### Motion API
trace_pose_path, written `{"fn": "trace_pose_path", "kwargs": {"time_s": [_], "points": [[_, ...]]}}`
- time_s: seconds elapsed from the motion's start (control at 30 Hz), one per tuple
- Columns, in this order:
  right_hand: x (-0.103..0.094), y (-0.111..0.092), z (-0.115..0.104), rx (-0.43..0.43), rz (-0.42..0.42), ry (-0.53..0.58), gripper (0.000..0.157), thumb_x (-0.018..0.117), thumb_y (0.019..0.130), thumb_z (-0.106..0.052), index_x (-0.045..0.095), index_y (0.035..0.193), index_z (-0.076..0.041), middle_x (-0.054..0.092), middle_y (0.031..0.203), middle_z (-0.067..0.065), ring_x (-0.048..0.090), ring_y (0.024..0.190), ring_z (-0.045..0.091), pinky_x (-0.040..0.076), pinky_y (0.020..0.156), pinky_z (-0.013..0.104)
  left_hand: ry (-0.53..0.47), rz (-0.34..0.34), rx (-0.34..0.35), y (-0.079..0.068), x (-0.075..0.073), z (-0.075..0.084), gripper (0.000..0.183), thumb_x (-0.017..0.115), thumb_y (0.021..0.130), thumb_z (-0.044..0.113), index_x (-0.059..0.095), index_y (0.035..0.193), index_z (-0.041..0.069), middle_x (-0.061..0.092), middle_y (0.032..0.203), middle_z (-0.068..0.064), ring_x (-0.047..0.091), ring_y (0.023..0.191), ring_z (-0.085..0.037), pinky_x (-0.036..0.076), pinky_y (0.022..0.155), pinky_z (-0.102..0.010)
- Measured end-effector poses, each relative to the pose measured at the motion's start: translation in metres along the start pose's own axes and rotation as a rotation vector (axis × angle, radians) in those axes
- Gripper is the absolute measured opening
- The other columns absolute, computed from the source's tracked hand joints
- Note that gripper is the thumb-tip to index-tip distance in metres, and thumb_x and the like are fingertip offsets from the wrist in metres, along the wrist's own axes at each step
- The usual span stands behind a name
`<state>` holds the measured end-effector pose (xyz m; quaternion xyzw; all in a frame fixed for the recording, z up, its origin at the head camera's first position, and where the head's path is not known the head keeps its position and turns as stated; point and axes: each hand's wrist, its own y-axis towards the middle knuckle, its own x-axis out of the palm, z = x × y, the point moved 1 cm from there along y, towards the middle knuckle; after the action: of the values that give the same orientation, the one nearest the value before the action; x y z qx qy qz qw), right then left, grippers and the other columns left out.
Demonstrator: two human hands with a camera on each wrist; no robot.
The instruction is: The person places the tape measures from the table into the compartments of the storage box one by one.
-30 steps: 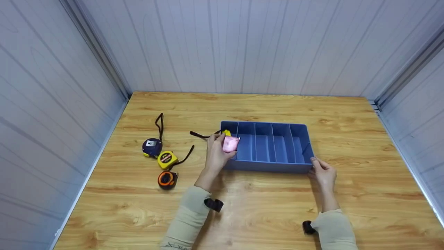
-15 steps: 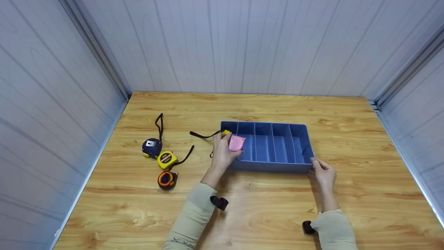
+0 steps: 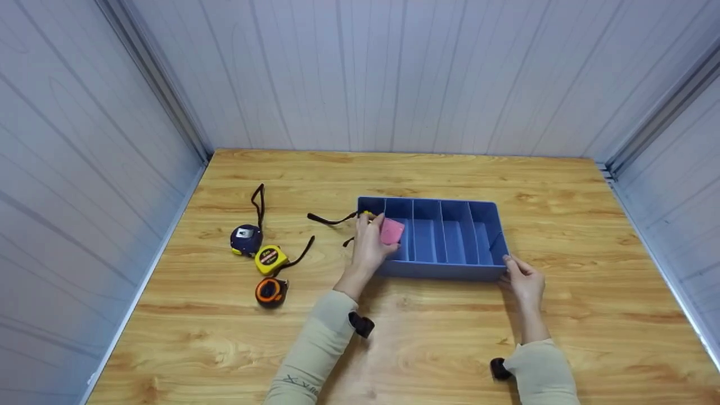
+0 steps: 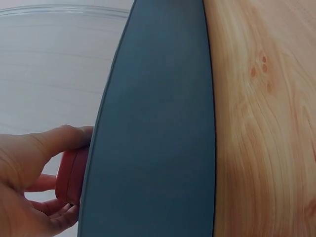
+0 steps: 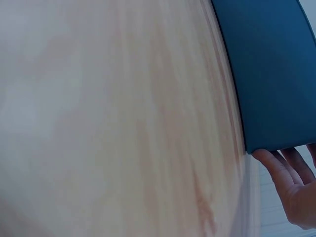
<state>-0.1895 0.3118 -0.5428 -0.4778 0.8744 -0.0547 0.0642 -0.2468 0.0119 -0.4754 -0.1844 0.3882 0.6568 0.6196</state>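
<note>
left hand: we see the left hand (image 3: pixel 371 247) with its thumb on one side and bent fingers on the other, parted only by the width of the pink tape measure (image 3: pixel 392 231) that it grips.
pink tape measure: we find it at the second compartment from the left of the blue divided tray (image 3: pixel 439 271); in the left wrist view the front wall hides part of it, and we cannot tell whether it touches the bottom.
right hand: we see the right hand (image 3: pixel 526 281) at the tray's near right corner, thumb and fingers drawn close together and holding the corner.
tray: we count five compartments in a row, the long side facing the person.
leftmost compartment: we make out a bit of a yellow case (image 3: pixel 367 213), mostly covered by the left hand; a black strap (image 3: pixel 332 221) reaches from there over the left wall.
left of the tray: we have three more tape measures lying near one another, a dark blue tape measure (image 3: pixel 246 240) with a metal clip and looped cord, a yellow tape measure (image 3: pixel 271 259) with a black strap, and an orange and black tape measure (image 3: pixel 271 291) nearest the person.
bench: we see wood grain across the bench (image 3: pixel 427 343), with pale panel walls (image 3: pixel 371 73) behind and at both sides.
</note>
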Motion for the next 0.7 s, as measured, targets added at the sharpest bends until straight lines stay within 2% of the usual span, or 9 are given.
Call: {"fn": "trace_pose_path", "kwargs": {"time_s": [0.03, 0.2, 0.23, 0.27, 0.3, 0.53, 0.7], "points": [[0.001, 0.000, -0.001, -0.003, -0.006, -0.013, 0.032, 0.063, 0.081, -0.019, 0.062, 0.110, -0.004, 0.060, 0.098, 0.021, 0.062, 0.057, 0.009, 0.052, 0.056, 0.029, 0.003, -0.006, 0.001, 0.000, 0.001, 0.000, 0.070, 0.082, 0.056, 0.017, 0.055, 0.117, -0.003, 0.048, 0.108, -0.016, 0.041, 0.106, -0.031, 0.040, 0.088, -0.035], [0.001, -0.002, -0.004, 0.011, -0.010, -0.010, 0.029, 0.063, 0.082, -0.017, 0.063, 0.108, -0.006, 0.060, 0.100, 0.020, 0.062, 0.056, 0.009, 0.052, 0.057, 0.029, -0.004, -0.033, 0.005, 0.002, 0.007, 0.002, 0.071, 0.082, 0.057, 0.014, 0.054, 0.119, -0.003, 0.047, 0.111, -0.016, 0.042, 0.105, -0.027, 0.041, 0.087, -0.032], [0.002, -0.005, -0.009, 0.017, -0.015, -0.028, 0.034, 0.061, 0.083, -0.016, 0.059, 0.112, 0.002, 0.055, 0.105, 0.026, 0.062, 0.057, 0.009, 0.052, 0.058, 0.031, -0.002, -0.038, 0.010, 0.002, 0.008, 0.002, 0.071, 0.082, 0.057, 0.014, 0.053, 0.119, -0.003, 0.047, 0.111, -0.015, 0.042, 0.104, -0.026, 0.041, 0.086, -0.032], [0.002, -0.006, -0.009, 0.017, -0.013, -0.032, 0.035, 0.061, 0.083, -0.016, 0.058, 0.113, 0.002, 0.055, 0.105, 0.026, 0.062, 0.057, 0.009, 0.052, 0.058, 0.031, 0.004, -0.042, 0.016, 0.002, 0.009, 0.002, 0.071, 0.082, 0.057, 0.014, 0.054, 0.119, -0.003, 0.047, 0.111, -0.015, 0.042, 0.104, -0.026, 0.041, 0.086, -0.032], [0.003, -0.006, -0.009, -0.007, -0.013, -0.043, 0.040, 0.060, 0.083, -0.015, 0.053, 0.115, 0.008, 0.049, 0.109, 0.030, 0.062, 0.057, 0.010, 0.052, 0.058, 0.032, 0.015, -0.048, 0.021, 0.002, 0.010, 0.003, 0.070, 0.082, 0.057, 0.015, 0.054, 0.119, -0.002, 0.047, 0.111, -0.015, 0.042, 0.104, -0.026, 0.041, 0.086, -0.032], [0.004, -0.008, -0.010, -0.011, 0.021, -0.033, 0.031, 0.062, 0.082, -0.015, 0.061, 0.107, 0.003, 0.052, 0.106, 0.032, 0.063, 0.057, 0.014, 0.052, 0.057, 0.035, 0.088, -0.081, 0.065, 0.004, 0.014, 0.005, 0.069, 0.082, 0.059, 0.018, 0.054, 0.119, -0.001, 0.047, 0.111, -0.015, 0.040, 0.104, -0.027, 0.038, 0.089, -0.032], [0.002, -0.007, -0.008, -0.028, 0.000, -0.008, 0.038, 0.064, 0.081, -0.018, 0.060, 0.109, 0.007, 0.054, 0.103, 0.031, 0.063, 0.056, 0.013, 0.052, 0.054, 0.032, 0.128, -0.093, 0.115, 0.005, 0.017, 0.004, 0.068, 0.081, 0.059, 0.018, 0.055, 0.119, -0.001, 0.047, 0.110, -0.015, 0.041, 0.103, -0.028, 0.039, 0.088, -0.032]]}}
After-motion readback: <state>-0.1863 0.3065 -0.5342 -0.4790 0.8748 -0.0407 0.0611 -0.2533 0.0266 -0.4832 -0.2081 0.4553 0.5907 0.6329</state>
